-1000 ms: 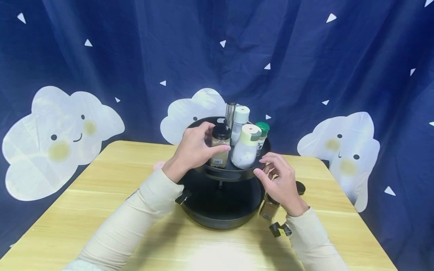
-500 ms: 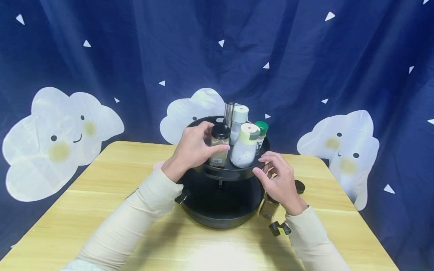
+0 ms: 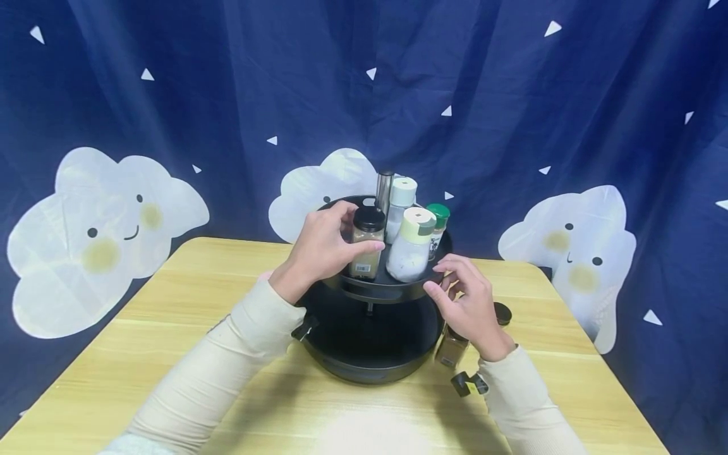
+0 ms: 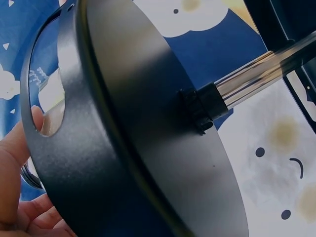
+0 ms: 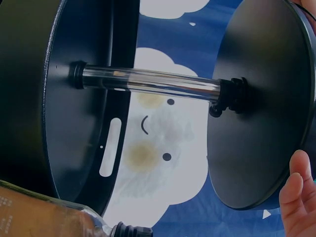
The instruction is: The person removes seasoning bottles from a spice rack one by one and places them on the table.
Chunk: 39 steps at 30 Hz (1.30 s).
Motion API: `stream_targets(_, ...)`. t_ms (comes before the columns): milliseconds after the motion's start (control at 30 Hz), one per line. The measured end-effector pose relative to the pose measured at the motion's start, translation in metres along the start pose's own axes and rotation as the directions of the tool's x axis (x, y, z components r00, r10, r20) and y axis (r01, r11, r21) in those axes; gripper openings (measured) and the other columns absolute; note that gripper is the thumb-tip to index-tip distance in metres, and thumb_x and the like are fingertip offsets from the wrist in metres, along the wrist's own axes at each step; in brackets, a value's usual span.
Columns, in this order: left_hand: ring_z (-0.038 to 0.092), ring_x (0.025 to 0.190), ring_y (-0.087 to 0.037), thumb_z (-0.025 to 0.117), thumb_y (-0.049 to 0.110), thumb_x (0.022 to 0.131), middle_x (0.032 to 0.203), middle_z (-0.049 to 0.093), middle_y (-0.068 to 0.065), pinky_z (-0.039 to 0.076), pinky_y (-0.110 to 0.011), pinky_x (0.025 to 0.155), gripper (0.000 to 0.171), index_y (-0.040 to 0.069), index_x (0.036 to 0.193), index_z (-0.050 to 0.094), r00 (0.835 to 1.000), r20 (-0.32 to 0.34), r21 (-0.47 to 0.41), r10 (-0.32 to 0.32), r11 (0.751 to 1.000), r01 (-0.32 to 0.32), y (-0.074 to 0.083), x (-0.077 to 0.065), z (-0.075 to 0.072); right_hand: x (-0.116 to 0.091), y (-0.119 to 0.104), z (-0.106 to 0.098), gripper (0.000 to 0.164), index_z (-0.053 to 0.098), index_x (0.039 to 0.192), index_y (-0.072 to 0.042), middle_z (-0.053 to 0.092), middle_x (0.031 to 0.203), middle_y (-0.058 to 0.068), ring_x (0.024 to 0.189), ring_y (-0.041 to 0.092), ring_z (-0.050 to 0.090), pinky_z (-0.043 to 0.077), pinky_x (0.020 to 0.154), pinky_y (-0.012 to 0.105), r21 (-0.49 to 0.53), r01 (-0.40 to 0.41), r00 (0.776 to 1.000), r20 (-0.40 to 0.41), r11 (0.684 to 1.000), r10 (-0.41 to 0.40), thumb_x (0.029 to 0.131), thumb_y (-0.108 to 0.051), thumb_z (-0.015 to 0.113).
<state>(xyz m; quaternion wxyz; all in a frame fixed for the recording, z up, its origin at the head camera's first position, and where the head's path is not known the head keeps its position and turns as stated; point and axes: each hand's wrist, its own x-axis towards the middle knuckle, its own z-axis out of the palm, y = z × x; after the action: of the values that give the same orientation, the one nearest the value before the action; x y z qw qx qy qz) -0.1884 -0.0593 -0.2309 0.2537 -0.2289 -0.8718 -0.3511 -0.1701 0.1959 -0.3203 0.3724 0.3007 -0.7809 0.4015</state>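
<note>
My left hand point(image 3: 328, 244) grips a black-lidded spice jar point(image 3: 364, 256) of tan powder at the front left of the upper tray point(image 3: 377, 292) of a two-tier black rack. In the left wrist view, that tray's side wall point(image 4: 94, 163) covers most of the jar. My right hand point(image 3: 467, 300) stays by the tray's right side, fingers loosely bent, fingertips point(image 5: 298, 163) right at the rim. A white shaker point(image 3: 407, 253) with a pale yellow-green cap stands between the hands. Behind it are a white-capped shaker point(image 3: 404, 194) and a green-capped bottle point(image 3: 438, 218).
The wide lower tray point(image 3: 370, 373) sits on the wooden table point(image 3: 256, 392), joined to the upper one by a metal post point(image 5: 158, 81). Beside it, under my right hand, stands a brown spice jar point(image 3: 452, 349); another black lid point(image 3: 503, 313) shows behind the wrist.
My left hand and the spice jar have shifted very slightly to the left on the upper tray. My right hand has stayed in place.
</note>
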Motion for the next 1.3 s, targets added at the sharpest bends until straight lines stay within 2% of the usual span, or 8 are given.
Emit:
stream_targets(133,0.062,0.078,-0.022,0.084,0.039,0.066,0.086,0.07,-0.012,0.052,-0.04,0.071,0.057,0.002,0.102,0.061,1.0,-0.009,0.0,-0.005,1.0,0.005,-0.001,0.0,-0.002,0.002,-0.003,0.0,0.031,0.063,0.095,0.003,0.062,0.098,0.018,0.06,0.014,0.053,0.048,0.041,0.031,-0.001,0.02,1.0,-0.011,1.0,-0.02,0.068,0.005,0.077)
stream_targets(267,0.064,0.079,-0.022,0.084,0.039,0.066,0.087,0.071,-0.012,0.052,-0.041,0.072,0.057,0.001,0.102,0.061,1.0,-0.007,-0.005,-0.014,1.0,0.014,-0.002,0.0,-0.004,0.006,-0.016,-0.001,0.029,0.062,0.092,0.007,0.061,0.095,0.023,0.058,0.017,0.053,0.047,0.04,0.034,-0.006,0.036,0.999,-0.019,0.999,-0.036,0.066,0.009,0.076)
stream_targets(367,0.065,0.079,-0.022,0.084,0.039,0.066,0.088,0.071,-0.012,0.052,-0.041,0.072,0.056,0.002,0.101,0.061,1.0,-0.003,-0.006,-0.022,1.0,0.022,-0.003,0.0,-0.006,0.005,-0.013,-0.001,0.029,0.062,0.093,0.006,0.061,0.097,0.022,0.058,0.017,0.053,0.048,0.041,0.032,-0.001,0.03,0.999,-0.017,1.0,-0.03,0.067,0.008,0.076)
stream_targets(467,0.065,0.079,-0.021,0.084,0.04,0.066,0.088,0.071,-0.012,0.052,-0.041,0.071,0.055,0.003,0.1,0.061,1.0,-0.003,-0.007,-0.028,1.0,0.028,-0.003,0.0,-0.009,0.001,-0.002,0.0,0.029,0.063,0.095,0.001,0.062,0.1,0.016,0.06,0.014,0.054,0.048,0.042,0.029,0.004,0.01,1.0,-0.007,1.0,-0.01,0.07,0.002,0.077)
stream_targets(700,0.067,0.08,-0.022,0.085,0.039,0.066,0.09,0.071,-0.012,0.052,-0.041,0.072,0.055,0.002,0.1,0.061,0.999,-0.022,-0.014,-0.037,0.999,0.036,-0.005,-0.001,-0.015,0.0,0.0,0.0,0.029,0.062,0.096,0.001,0.061,0.102,0.015,0.062,0.012,0.054,0.048,0.044,0.026,-0.008,-0.015,1.0,0.013,1.0,0.016,0.071,-0.001,0.077)
stream_targets(1000,0.066,0.076,-0.02,0.086,0.037,0.064,0.085,0.071,-0.009,0.052,-0.039,0.071,0.052,0.004,0.097,0.062,0.996,-0.09,-0.01,-0.021,1.0,0.02,-0.011,-0.003,-0.024,0.0,0.001,-0.001,0.029,0.062,0.096,0.001,0.061,0.102,0.016,0.061,0.012,0.054,0.048,0.044,0.024,-0.006,-0.008,1.0,0.008,1.0,0.008,0.071,-0.002,0.077)
stream_targets(1300,0.067,0.074,-0.021,0.087,0.035,0.062,0.085,0.072,-0.011,0.048,-0.041,0.075,0.053,0.004,0.098,0.064,0.988,-0.156,-0.014,0.01,1.0,-0.012,-0.012,-0.005,-0.033,0.002,-0.002,0.0,0.029,0.063,0.094,0.002,0.062,0.099,0.018,0.06,0.013,0.053,0.048,0.042,0.031,-0.003,0.006,1.0,-0.005,1.0,-0.006,0.069,0.005,0.077)
